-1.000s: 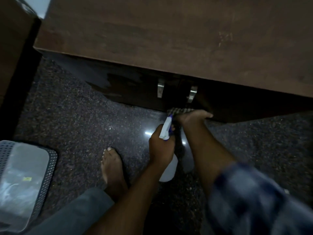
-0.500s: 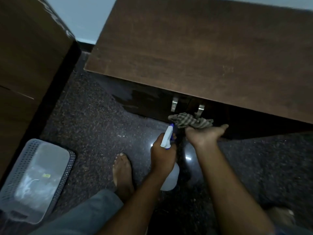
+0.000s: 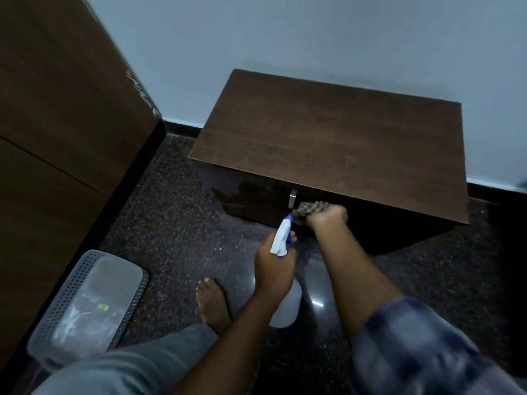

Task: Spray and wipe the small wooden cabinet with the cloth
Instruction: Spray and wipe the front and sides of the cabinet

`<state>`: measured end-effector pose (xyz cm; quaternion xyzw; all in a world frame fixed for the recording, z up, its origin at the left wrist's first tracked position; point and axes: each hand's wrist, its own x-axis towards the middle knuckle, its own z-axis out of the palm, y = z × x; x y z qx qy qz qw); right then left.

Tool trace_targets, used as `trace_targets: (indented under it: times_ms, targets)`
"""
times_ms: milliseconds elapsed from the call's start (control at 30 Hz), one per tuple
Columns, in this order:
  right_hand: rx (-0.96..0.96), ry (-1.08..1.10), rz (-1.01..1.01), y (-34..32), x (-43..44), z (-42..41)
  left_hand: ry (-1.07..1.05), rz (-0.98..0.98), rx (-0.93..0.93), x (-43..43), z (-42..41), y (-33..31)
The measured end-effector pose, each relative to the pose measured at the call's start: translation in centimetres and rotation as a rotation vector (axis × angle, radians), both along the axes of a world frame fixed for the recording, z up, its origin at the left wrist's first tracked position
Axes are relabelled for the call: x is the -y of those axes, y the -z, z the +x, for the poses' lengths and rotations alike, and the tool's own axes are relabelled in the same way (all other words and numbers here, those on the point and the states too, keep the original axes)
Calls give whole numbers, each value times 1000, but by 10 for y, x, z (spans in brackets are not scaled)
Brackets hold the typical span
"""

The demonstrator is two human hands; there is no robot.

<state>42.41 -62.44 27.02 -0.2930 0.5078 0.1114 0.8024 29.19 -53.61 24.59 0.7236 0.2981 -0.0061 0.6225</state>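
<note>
The right hand (image 3: pixel 328 219) is pressing a bunched cloth (image 3: pixel 312 208) against the cabinet (image 3: pixel 336 143) front, just beside its handle (image 3: pixel 293 198), grip closed around the cloth. The left hand (image 3: pixel 275 262) is gripping the spray bottle (image 3: pixel 282 238), nozzle aimed at the front. A wet patch is showing on the front's left part; the top is looking dry, likely left to do.

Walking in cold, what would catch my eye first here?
The small wooden cabinet against the pale wall, its front darkened by a wet patch at left. Before it, the left hand holds a white spray bottle, and the right hand presses a striped cloth by a metal handle.
</note>
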Motion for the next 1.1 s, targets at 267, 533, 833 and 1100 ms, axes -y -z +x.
trace_targets:
  times_ms: [267,533,833,1100]
  targets:
    - [95,-50,139,27,36,-97,110,-22,13,-16,21,6]
    - [171,-9,208,4,-26,-57,-10,-35,76,-33,15,13]
    - [48,107,81,12,-73,2,-110,60,-28,-45,0,18]
    - [56,223,176,30,-68,21,-105,-7,-21,-42,-2,20]
